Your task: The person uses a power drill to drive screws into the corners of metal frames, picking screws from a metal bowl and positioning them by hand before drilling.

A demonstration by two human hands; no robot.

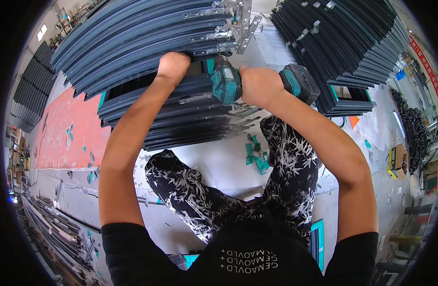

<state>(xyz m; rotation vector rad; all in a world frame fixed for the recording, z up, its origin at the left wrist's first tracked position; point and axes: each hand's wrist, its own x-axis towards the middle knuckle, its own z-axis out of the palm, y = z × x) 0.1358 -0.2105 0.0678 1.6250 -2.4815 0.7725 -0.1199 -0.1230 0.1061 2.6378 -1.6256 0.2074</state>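
Two hands work at upper centre of the frame. The right hand [260, 85] is clamped around the grip of one teal cordless drill [226, 82], its nose pointing into one stack of dark metal frames [133, 43]. The left hand [173, 66] presses on that stack's edge, fingers hidden. A second frame stack [352, 43] fills the upper right.

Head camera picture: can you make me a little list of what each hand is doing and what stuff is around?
left hand: pressed on the edge of a stack of dark metal frames
right hand: gripping a teal cordless drill
drill battery: sticks out to the right of the right hand
drill tip: hidden, pointing at the frames
silver brackets: on the frame ends above the drill
second frame stack: upper right
floor: pale, with teal scraps
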